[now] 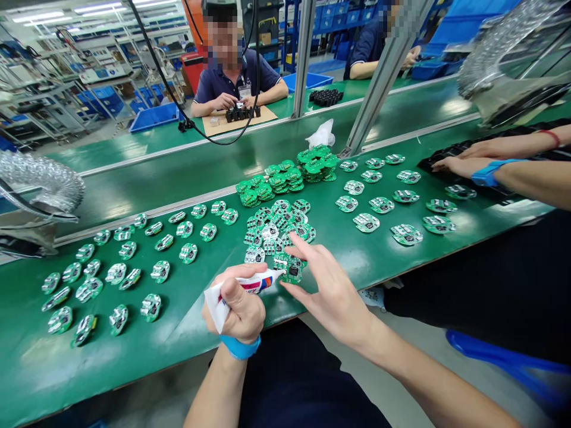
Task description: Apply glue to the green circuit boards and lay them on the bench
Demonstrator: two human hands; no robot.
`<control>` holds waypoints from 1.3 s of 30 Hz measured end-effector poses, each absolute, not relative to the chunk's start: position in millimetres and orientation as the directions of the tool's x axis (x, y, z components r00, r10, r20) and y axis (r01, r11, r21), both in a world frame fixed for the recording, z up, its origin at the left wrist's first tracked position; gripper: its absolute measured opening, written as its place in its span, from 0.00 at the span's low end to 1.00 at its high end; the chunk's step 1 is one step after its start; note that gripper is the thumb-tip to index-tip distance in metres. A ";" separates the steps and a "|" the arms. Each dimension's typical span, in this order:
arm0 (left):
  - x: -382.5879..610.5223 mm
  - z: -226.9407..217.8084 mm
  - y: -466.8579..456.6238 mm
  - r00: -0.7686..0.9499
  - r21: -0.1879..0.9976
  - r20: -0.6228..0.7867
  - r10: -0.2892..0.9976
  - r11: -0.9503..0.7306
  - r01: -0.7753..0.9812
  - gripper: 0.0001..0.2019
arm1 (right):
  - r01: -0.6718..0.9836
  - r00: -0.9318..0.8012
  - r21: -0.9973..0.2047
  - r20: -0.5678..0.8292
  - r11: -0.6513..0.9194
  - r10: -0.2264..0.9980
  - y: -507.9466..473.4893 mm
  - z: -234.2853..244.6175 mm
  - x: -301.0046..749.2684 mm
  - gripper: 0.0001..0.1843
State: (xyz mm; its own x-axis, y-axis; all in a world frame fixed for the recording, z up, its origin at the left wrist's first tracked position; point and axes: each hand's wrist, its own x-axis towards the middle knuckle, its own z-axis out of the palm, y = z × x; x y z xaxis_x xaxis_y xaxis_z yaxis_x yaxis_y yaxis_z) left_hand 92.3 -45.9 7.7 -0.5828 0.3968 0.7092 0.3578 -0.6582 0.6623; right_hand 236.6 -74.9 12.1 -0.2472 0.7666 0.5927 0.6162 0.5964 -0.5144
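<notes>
My left hand (236,303) grips a white tube of glue (250,286) with a red and blue label, its narrow tip pointing right. My right hand (330,291) has its fingers spread, the thumb tip beside a green circuit board (293,270). The tube's tip is close to that board. A heap of similar round boards (279,226) lies just beyond my hands. Behind it stands a stacked pile of green boards (316,163). Boards lie in loose rows on the green bench mat (40,351) on both sides.
A person's two hands (464,163) rest on a black mat at the right. Another person sits across the bench, handling black parts. Silver flexible ducts (40,184) hang at both sides. A metal rail (267,178) runs along the bench, and blue bins stand behind.
</notes>
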 end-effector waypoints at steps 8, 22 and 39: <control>89.1 8.6 -43.7 -0.596 0.680 0.701 0.392 -0.620 0.391 0.25 | 0.631 -0.245 -0.501 0.595 0.592 0.765 -74.8 13.3 236.1 0.45; 85.3 10.6 -45.6 -0.602 0.706 0.689 0.403 -0.561 0.432 0.26 | 0.631 -0.240 -0.501 0.599 0.592 0.764 -74.7 11.8 236.7 0.46; 100.6 30.0 -39.3 -0.592 0.656 0.712 0.378 -0.657 0.371 0.25 | 0.547 -0.207 -0.627 0.541 0.555 0.815 -74.7 9.2 238.4 0.51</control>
State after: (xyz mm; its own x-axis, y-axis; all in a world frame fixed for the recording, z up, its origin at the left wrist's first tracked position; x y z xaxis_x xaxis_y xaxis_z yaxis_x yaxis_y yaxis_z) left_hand 100.6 -39.3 30.0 -0.5915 0.3776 0.7124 0.3714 -0.6566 0.6564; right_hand 238.4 -74.7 9.2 -0.2073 0.8153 0.5406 0.5468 0.5548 -0.6271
